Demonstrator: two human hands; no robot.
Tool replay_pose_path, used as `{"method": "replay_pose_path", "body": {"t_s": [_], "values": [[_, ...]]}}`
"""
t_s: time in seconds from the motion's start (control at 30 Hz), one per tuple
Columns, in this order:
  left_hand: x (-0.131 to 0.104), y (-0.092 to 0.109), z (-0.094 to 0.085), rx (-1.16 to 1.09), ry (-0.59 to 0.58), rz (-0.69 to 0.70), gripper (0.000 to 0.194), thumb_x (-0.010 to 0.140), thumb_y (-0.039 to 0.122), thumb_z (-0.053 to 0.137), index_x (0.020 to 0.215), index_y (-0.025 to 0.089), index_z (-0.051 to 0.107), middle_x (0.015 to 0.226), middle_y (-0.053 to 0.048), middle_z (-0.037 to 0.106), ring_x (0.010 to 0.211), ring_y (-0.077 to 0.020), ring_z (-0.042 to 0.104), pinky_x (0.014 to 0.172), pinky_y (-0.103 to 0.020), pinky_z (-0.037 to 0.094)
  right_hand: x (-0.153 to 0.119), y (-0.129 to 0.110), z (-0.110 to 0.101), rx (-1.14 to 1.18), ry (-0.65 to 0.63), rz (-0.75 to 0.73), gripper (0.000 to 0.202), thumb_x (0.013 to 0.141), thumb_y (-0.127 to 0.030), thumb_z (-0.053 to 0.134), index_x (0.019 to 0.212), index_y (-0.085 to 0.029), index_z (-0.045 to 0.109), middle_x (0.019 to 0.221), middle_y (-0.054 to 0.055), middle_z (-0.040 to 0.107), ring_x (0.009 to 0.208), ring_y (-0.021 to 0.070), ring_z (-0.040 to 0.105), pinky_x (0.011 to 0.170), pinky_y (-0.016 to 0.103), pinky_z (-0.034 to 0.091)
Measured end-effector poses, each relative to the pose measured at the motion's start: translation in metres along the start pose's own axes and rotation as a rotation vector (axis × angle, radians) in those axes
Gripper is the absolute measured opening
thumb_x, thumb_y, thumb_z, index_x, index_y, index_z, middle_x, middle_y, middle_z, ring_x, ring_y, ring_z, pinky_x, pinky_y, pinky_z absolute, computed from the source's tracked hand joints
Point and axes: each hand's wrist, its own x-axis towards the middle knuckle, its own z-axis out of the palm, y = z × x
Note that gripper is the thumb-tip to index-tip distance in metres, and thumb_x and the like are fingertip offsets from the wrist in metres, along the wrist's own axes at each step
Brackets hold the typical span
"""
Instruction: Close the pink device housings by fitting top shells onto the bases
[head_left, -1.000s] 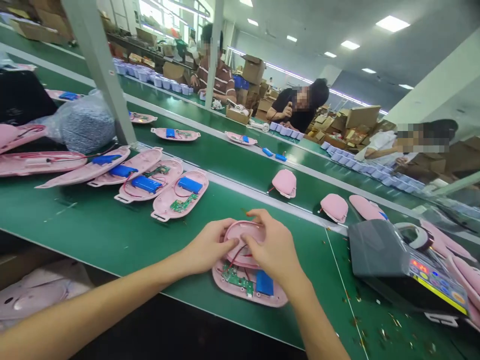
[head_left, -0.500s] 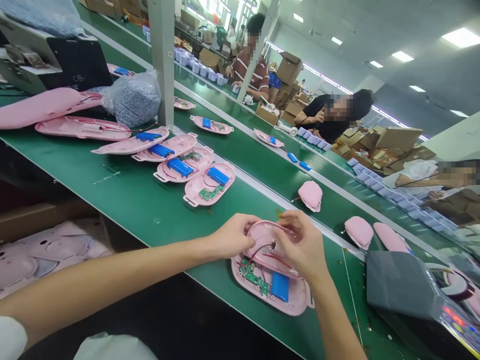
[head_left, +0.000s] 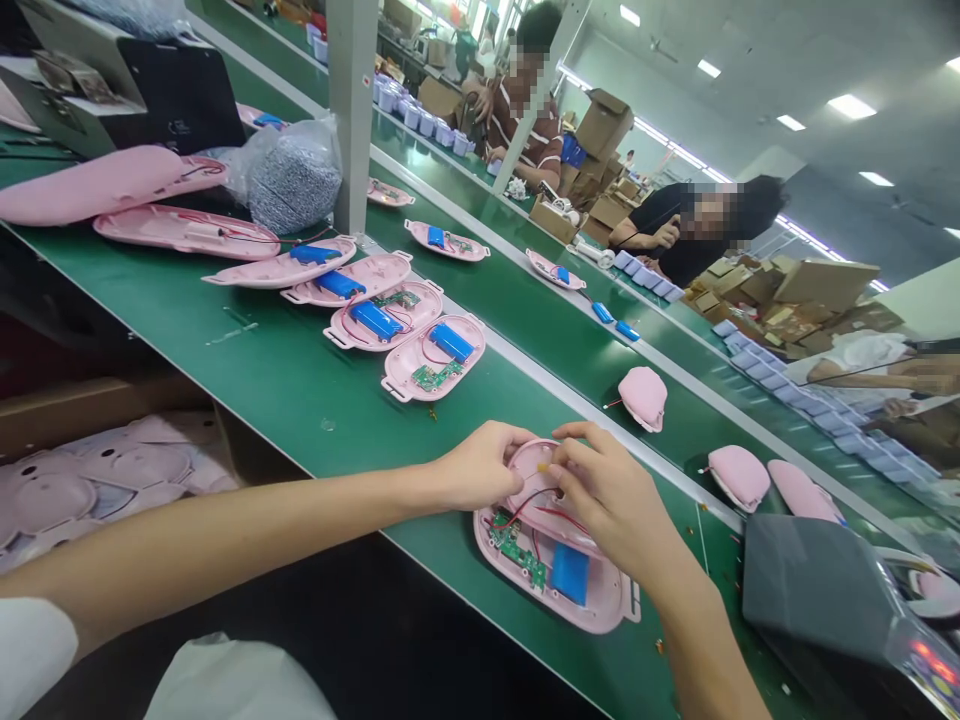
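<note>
My left hand [head_left: 487, 467] pinches the left edge of a small pink cover [head_left: 536, 508], which is tilted over a larger pink shell [head_left: 600, 610]. In that shell lie a green circuit board [head_left: 517, 552] and a blue battery [head_left: 570, 574], with red and dark wires running up to the cover. A small yellow piece [head_left: 543, 467] shows at the fingertips of my right hand [head_left: 596, 480], whose thumb and fingers are drawn together over the cover. The shell rests on the green table near its front edge.
Several open pink shells [head_left: 435, 358] with batteries lie to the left. A bagged roll [head_left: 296, 175] stands by a grey post [head_left: 351, 120]. Closed pink pieces [head_left: 739, 478] and a dark machine [head_left: 821, 600] are at the right. People work across the line.
The view has shifted slightly. My right hand has come down from above the cover's far edge to its inner face, bringing the yellow piece with it. My left hand still holds the cover.
</note>
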Motion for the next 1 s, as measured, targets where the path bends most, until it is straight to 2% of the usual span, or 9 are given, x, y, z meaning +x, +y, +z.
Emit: {"method": "replay_pose_path", "body": {"t_s": [0.13, 0.27, 0.47, 0.57, 0.63, 0.7, 0.8, 0.9, 1.0], "values": [[0.000, 0.002, 0.001, -0.040, -0.010, -0.029, 0.050, 0.054, -0.001, 0.048, 0.098, 0.010, 0.069, 0.068, 0.001, 0.061, 0.058, -0.0114, 0.054, 0.048, -0.018, 0.039, 0.003, 0.001, 0.005, -0.121, 0.051, -0.064, 0.019, 0.096, -0.027, 0.044, 0.082, -0.022, 0.057, 0.112, 0.000, 0.059, 0.093, 0.0162, 0.056, 0.067, 0.028, 0.044], [0.000, 0.002, 0.001, -0.041, 0.001, -0.052, 0.052, 0.053, -0.001, 0.047, 0.099, 0.010, 0.070, 0.069, 0.000, 0.064, 0.060, -0.0131, 0.057, 0.050, -0.019, 0.042, 0.007, -0.002, 0.006, -0.236, 0.118, -0.045, 0.017, 0.088, -0.027, 0.052, 0.073, -0.021, 0.059, 0.102, 0.002, 0.063, 0.089, 0.0183, 0.057, 0.059, 0.028, 0.039], [-0.001, -0.002, -0.001, 0.020, 0.034, -0.020, 0.055, 0.056, 0.000, 0.051, 0.106, 0.011, 0.069, 0.090, -0.007, 0.073, 0.080, -0.0213, 0.067, 0.061, -0.024, 0.050, 0.020, 0.009, -0.010, -0.132, 0.043, 0.233, 0.031, 0.069, -0.039, 0.073, 0.061, -0.020, 0.049, 0.064, -0.001, 0.059, 0.054, 0.0146, 0.050, 0.049, 0.027, 0.030], [-0.004, 0.003, -0.001, 0.135, 0.111, 0.013, 0.049, 0.059, 0.002, 0.054, 0.105, 0.012, 0.067, 0.097, -0.008, 0.072, 0.088, -0.0225, 0.067, 0.069, -0.025, 0.051, 0.020, 0.021, -0.016, 0.071, -0.011, 0.247, 0.027, 0.071, -0.039, 0.069, 0.069, -0.020, 0.050, 0.064, -0.002, 0.060, 0.057, 0.0149, 0.053, 0.052, 0.026, 0.036], [-0.006, 0.008, 0.000, 0.246, 0.130, 0.035, 0.035, 0.068, 0.009, 0.058, 0.102, 0.014, 0.068, 0.095, -0.006, 0.071, 0.087, -0.0209, 0.065, 0.070, -0.025, 0.049, 0.018, 0.025, -0.014, 0.184, -0.022, 0.207, 0.021, 0.075, -0.037, 0.065, 0.074, -0.020, 0.053, 0.068, -0.001, 0.062, 0.061, 0.0155, 0.056, 0.056, 0.027, 0.040], [-0.008, 0.012, 0.002, 0.360, 0.119, 0.058, 0.017, 0.080, 0.021, 0.057, 0.092, 0.015, 0.068, 0.086, -0.003, 0.069, 0.079, -0.0183, 0.062, 0.066, -0.024, 0.046, 0.014, 0.026, -0.012, 0.240, 0.015, 0.173, 0.018, 0.077, -0.035, 0.065, 0.078, -0.020, 0.056, 0.074, 0.000, 0.063, 0.067, 0.0160, 0.059, 0.060, 0.027, 0.044], [-0.012, 0.013, 0.006, 0.522, 0.114, 0.123, 0.013, 0.082, 0.022, 0.056, 0.083, 0.014, 0.066, 0.072, 0.000, 0.065, 0.067, -0.0143, 0.057, 0.060, -0.022, 0.041, 0.003, 0.020, -0.009, 0.238, 0.145, 0.104, 0.014, 0.080, -0.032, 0.065, 0.081, -0.020, 0.057, 0.075, -0.001, 0.064, 0.068, 0.0153, 0.062, 0.059, 0.025, 0.048], [-0.020, 0.011, 0.003, 0.654, 0.004, 0.230, 0.019, 0.082, 0.019, 0.057, 0.099, 0.015, 0.067, 0.079, -0.002, 0.071, 0.068, -0.0143, 0.062, 0.063, -0.021, 0.044, -0.025, 0.008, -0.003, 0.124, 0.354, -0.106, 0.006, 0.088, -0.026, 0.059, 0.090, -0.022, 0.062, 0.080, 0.001, 0.066, 0.068, 0.0143, 0.064, 0.058, 0.023, 0.052], [-0.030, 0.020, -0.008, 0.743, -0.286, 0.350, 0.034, 0.092, 0.015, 0.043, 0.120, 0.017, 0.062, 0.116, -0.010, 0.071, 0.103, -0.0190, 0.067, 0.091, -0.026, 0.048, -0.064, -0.007, 0.020, -0.071, 0.527, -0.307, 0.018, 0.086, -0.019, 0.061, 0.101, -0.026, 0.068, 0.089, 0.003, 0.070, 0.073, 0.0185, 0.068, 0.063, 0.026, 0.058]]}}
